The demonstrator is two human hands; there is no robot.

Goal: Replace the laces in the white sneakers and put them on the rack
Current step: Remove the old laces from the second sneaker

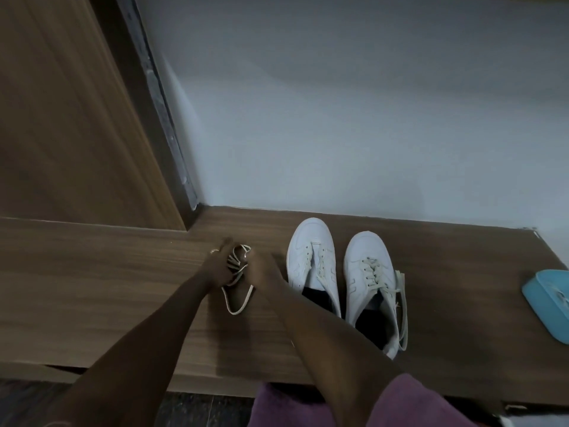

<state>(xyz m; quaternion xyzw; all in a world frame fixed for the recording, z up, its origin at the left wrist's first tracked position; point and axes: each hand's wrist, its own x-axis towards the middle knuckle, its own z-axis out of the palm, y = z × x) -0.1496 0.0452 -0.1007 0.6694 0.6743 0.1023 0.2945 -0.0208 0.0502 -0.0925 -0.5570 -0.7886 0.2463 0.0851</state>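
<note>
White sneakers point(311, 266) stand side by side, toes toward the wall point(338, 118), on a wooden ledge point(107, 288) just right of the hands. Both shoes show cream lacing in their eyelets, and the right-hand sneaker point(369, 282) has slack ends trailing down its outer side. The work is on a loose lace point(237, 298) bunched between the hands. The left hand point(215, 268) has coils of it gathered round its fingers, with one finger pointing up. The right hand point(263, 271) is closed on the other side of the bundle, though the blur hides its exact pinch. A loop sags onto the wood below. This looks like an early step, sorting a lace before threading, with neither shoe near a rack. Next would be finding a free tip and drawing the cord straight without tangling. A blue tub point(548, 306) at the right edge holds something pale that I cannot identify.
</note>
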